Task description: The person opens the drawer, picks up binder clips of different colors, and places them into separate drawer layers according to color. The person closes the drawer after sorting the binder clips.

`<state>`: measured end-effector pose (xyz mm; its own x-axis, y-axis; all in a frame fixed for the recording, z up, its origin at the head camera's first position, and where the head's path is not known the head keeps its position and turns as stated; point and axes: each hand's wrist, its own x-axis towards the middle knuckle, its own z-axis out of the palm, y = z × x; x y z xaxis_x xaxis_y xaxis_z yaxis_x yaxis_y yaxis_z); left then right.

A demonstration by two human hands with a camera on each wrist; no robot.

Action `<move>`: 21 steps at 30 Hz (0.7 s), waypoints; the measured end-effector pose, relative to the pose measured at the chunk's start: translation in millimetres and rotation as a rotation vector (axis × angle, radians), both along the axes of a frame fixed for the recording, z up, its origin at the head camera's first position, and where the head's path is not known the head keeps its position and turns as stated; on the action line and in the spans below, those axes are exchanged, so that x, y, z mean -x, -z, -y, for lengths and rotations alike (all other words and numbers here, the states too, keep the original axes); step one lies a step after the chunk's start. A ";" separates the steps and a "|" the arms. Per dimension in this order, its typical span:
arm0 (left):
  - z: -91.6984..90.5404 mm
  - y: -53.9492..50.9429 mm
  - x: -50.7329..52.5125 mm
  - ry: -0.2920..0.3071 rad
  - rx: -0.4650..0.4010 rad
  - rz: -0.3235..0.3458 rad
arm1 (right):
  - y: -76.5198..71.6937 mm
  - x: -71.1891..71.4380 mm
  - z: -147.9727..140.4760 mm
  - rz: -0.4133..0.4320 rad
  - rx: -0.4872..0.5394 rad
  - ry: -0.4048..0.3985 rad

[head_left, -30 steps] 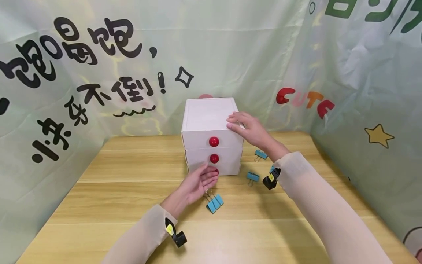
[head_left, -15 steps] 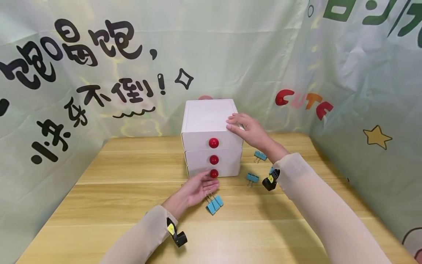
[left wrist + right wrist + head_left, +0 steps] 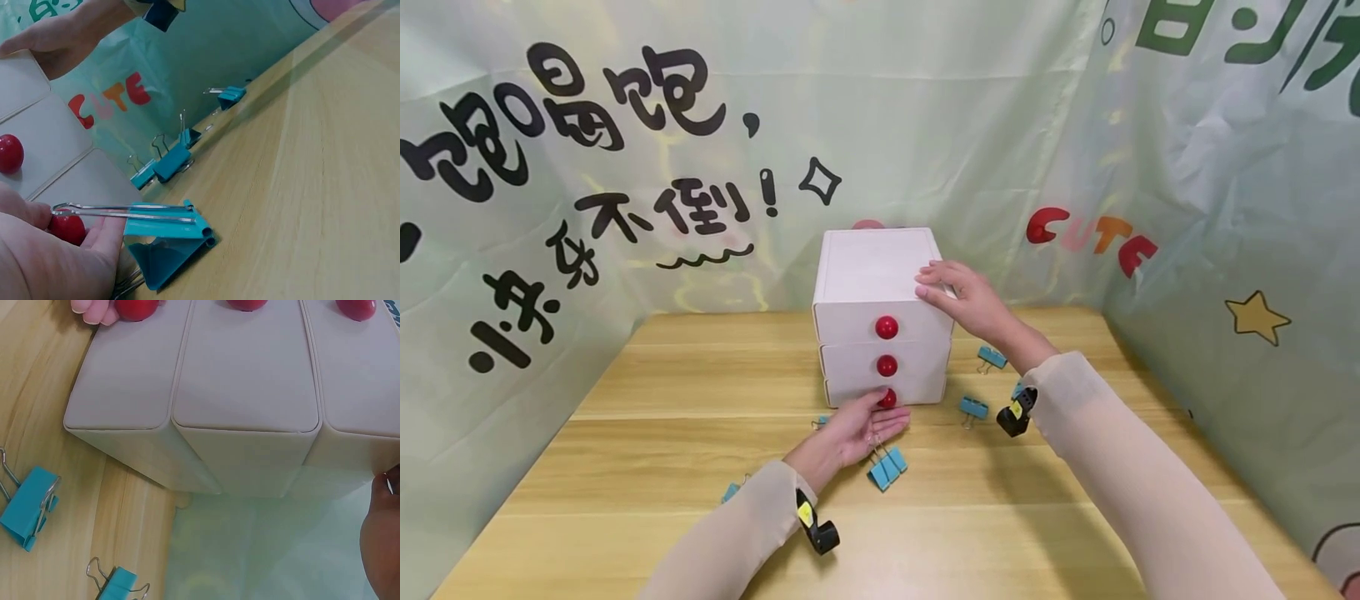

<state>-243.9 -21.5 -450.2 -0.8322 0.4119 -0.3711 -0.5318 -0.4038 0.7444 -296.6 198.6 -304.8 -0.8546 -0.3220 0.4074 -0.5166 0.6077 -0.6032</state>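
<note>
A white three-drawer box (image 3: 880, 265) with round red knobs stands on the wooden table. My left hand (image 3: 853, 429) is palm up at the bottom drawer, holding its red knob (image 3: 67, 229) between the thumb and the fingers below. Over the top right edge of the box lies my right hand (image 3: 973, 304), its fingers on the lid and side. Just in front of the left hand is a blue binder clip (image 3: 887, 468), which looks large and near in the left wrist view. All three drawers look closed.
More blue binder clips lie about: one right of the box (image 3: 974, 407), another farther back (image 3: 992, 357), one by the left forearm (image 3: 731, 492). A printed cloth (image 3: 925, 125) hangs behind and at the sides of the table.
My left hand has moved slightly right and brought its thumb onto the bottom knob, fingers passing beneath it. The right hand stays on the box.
</note>
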 end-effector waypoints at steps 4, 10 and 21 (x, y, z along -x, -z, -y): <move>-1.4 -0.6 -0.7 -0.005 0.013 -0.005 | -1.8 0.1 -0.9 0.010 -0.014 0.005; -1.6 -1.6 -3.1 -0.017 0.031 -0.013 | -5.3 -1.0 1.3 0.023 -0.043 0.001; 4.3 -1.6 -21.8 0.047 0.038 -0.007 | -4.1 -0.6 0.9 0.054 -0.035 0.006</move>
<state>-222.1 -25.7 -448.6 -0.8149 0.4366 -0.3813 -0.5442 -0.3496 0.7626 -296.0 197.7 -300.7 -0.8768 -0.3303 0.3495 -0.4805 0.6319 -0.6081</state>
